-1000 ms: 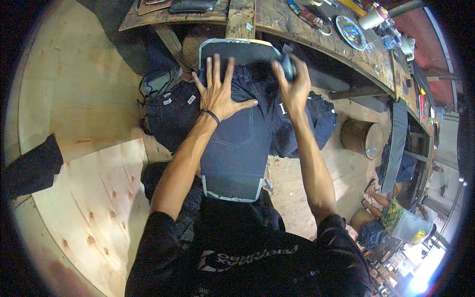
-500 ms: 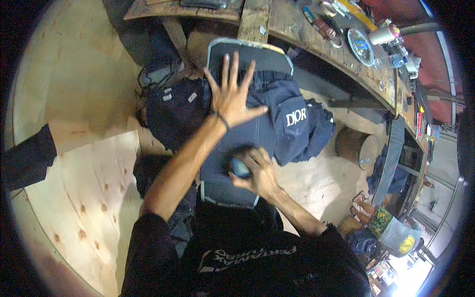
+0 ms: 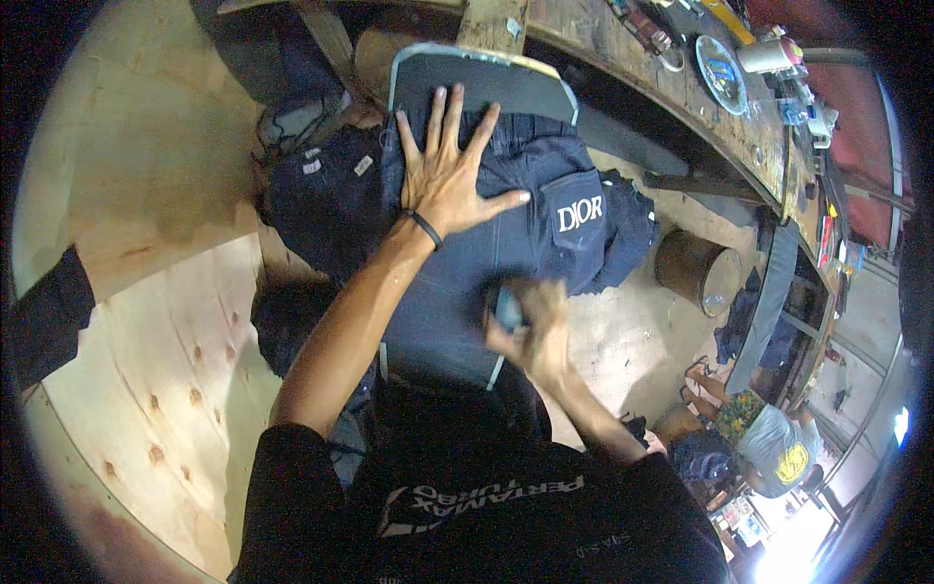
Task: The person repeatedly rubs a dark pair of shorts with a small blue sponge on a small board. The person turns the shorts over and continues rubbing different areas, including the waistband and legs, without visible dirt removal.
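While the left hand (image 3: 449, 170) lies flat with fingers spread on the dark jeans (image 3: 486, 248), the right hand (image 3: 530, 326) is closed around a small blue tool (image 3: 508, 310) near the board's near edge. Jeans drape over a narrow board (image 3: 486, 83), spilling past both long edges. Plywood floor (image 3: 146, 321) lies open to the left; a bench (image 3: 623, 49) crowds the far side, a round bin (image 3: 693, 268) the right.

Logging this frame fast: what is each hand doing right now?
Left hand: open, fingers spread, pressed flat on the dark jeans.
Right hand: closed around a small bluish object, blurred, over the jeans.
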A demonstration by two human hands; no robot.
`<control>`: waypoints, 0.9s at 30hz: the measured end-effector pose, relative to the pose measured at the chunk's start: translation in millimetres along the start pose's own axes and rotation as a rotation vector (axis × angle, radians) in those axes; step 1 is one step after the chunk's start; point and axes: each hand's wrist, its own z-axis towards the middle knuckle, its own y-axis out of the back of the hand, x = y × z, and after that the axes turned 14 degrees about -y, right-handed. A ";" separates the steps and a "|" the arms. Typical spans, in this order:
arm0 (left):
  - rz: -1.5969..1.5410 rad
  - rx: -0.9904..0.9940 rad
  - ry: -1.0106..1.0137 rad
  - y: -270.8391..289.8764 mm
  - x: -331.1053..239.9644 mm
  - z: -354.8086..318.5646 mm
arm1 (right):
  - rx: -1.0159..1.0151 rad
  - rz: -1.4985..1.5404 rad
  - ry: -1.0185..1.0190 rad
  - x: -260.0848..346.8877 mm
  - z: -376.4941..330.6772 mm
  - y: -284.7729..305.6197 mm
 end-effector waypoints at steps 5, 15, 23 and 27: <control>-0.004 -0.026 -0.012 -5.1 1.8 -1.9 | -0.061 0.027 0.189 16.6 -27.9 -20.4; -0.074 -0.117 -0.113 -4.5 9.4 1.1 | -0.036 -0.024 0.100 40.9 -27.3 -52.0; -0.141 -0.055 -0.246 -15.3 14.2 4.9 | 0.048 -0.162 0.000 69.0 -23.1 -69.1; -0.157 -0.026 -0.208 -13.2 13.3 5.3 | 0.207 0.036 0.353 62.6 -21.5 -61.1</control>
